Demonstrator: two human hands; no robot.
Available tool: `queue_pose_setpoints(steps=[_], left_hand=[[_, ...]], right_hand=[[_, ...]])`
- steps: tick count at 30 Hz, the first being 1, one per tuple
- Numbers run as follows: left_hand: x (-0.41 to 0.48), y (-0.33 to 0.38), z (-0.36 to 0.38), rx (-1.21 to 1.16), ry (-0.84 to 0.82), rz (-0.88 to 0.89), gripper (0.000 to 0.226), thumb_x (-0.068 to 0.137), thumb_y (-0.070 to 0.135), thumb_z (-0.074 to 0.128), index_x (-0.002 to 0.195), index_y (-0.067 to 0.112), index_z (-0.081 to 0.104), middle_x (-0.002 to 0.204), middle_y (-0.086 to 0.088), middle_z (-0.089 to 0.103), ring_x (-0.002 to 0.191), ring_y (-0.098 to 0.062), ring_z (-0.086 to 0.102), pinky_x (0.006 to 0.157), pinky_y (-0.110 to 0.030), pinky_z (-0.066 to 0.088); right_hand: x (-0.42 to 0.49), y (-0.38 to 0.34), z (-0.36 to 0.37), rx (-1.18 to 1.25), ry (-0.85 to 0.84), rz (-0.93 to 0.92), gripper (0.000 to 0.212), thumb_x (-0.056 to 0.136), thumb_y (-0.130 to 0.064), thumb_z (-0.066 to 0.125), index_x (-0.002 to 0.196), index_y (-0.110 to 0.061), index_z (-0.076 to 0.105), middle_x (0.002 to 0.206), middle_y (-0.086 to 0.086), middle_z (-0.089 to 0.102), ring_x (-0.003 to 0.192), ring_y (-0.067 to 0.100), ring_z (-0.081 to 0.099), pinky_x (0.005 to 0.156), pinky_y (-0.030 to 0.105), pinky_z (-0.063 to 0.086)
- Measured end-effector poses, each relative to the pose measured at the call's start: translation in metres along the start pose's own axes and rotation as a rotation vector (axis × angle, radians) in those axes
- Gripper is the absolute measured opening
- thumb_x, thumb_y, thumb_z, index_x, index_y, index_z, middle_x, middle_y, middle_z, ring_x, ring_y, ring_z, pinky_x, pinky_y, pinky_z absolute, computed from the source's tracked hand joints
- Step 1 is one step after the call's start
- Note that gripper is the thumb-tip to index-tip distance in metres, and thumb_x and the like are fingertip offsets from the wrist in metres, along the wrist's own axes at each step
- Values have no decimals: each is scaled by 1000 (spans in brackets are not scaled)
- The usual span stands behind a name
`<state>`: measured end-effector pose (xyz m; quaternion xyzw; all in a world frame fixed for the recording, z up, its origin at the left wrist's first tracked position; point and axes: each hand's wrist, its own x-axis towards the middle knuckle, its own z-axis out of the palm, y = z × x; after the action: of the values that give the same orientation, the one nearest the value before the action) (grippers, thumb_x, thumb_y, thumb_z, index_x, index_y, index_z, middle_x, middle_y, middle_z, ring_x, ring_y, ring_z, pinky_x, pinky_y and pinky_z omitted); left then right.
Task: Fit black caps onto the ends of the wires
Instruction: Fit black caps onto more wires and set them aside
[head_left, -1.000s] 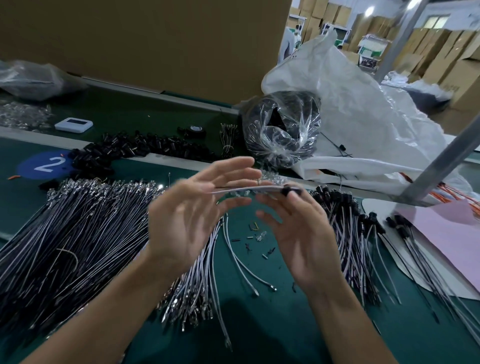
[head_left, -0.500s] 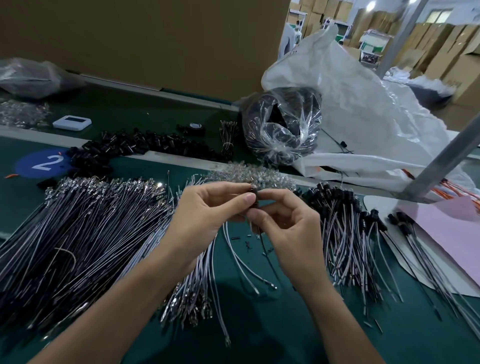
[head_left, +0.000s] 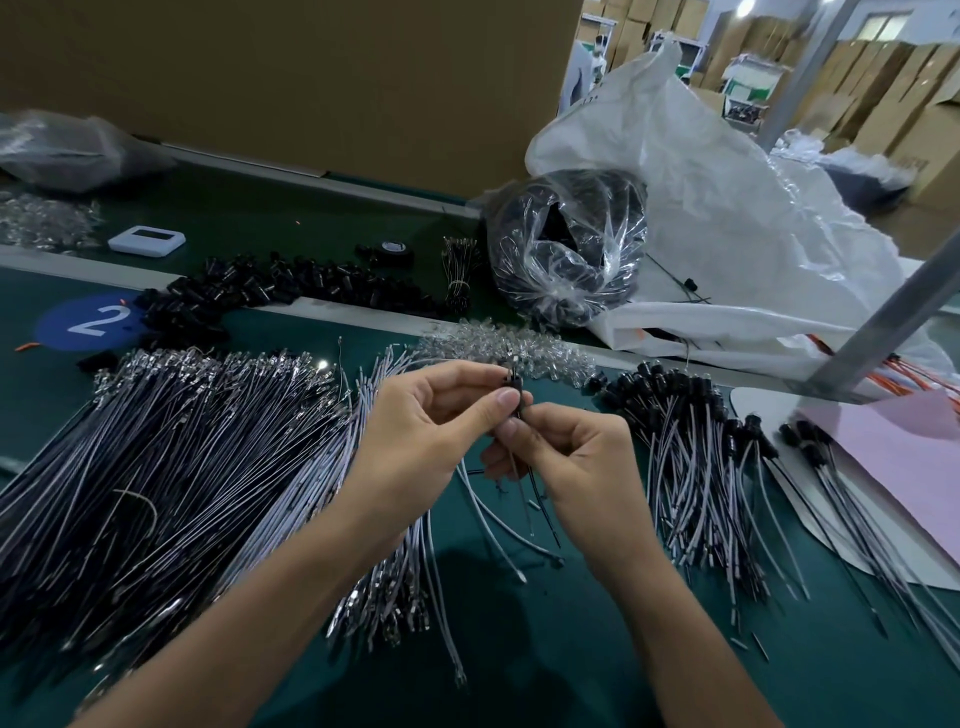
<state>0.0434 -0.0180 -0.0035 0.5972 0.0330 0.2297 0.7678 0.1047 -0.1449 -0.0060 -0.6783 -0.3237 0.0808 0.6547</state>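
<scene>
Having drawn together beside the capped pile (head_left: 675, 415), the left hand (head_left: 415, 421) is pinching a black cap (head_left: 511, 382) and the right hand (head_left: 576, 457) the wires (head_left: 524, 493), apparently mid-fit.

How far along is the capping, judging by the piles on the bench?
Done: a smaller pile of capped wires lies on the right. In hand: the left hand and right hand pinch one wire with a black cap at its upper end. Left: the far bigger heap of uncapped wires on the left, loose caps behind it. Probably well under half done.
</scene>
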Motion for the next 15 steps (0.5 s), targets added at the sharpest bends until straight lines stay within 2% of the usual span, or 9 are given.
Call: queue_pose_setpoints(steps=[3, 5, 9, 15], left_hand=[[0, 2, -1, -21, 28, 30, 22, 70, 28, 78, 90, 18, 74, 91, -7, 77, 86, -18, 74, 71, -20, 56], [0, 4, -2, -25, 60, 76, 24, 68, 31, 80, 89, 20, 76, 94, -6, 77, 91, -17, 73, 76, -19, 54], [3, 5, -3, -13, 111, 115, 18, 70, 22, 78, 87, 17, 77, 90, -5, 77, 87, -14, 72, 77, -18, 53], [2, 5, -3, -13, 94, 86, 16, 75, 20, 71, 89, 19, 78, 89, -5, 77, 87, -14, 73, 79, -24, 57]], right_hand=[[-1, -2, 1, -21, -4, 6, 15, 82, -22, 69, 74, -10, 74, 63, 7, 72, 55, 13, 67, 57, 18, 50], [0, -2, 2, -60, -5, 2, 12, 84, -15, 72, 73, -14, 73, 63, 5, 72, 55, 14, 68, 58, 18, 51], [-1, 2, 5, -131, 7, -11, 22, 84, -5, 73, 70, -22, 72, 63, 3, 72, 55, 16, 69, 58, 21, 54], [-2, 4, 7, -184, 20, -16, 13, 86, -7, 72, 74, -14, 74, 66, 2, 73, 57, 15, 70, 61, 27, 57]])
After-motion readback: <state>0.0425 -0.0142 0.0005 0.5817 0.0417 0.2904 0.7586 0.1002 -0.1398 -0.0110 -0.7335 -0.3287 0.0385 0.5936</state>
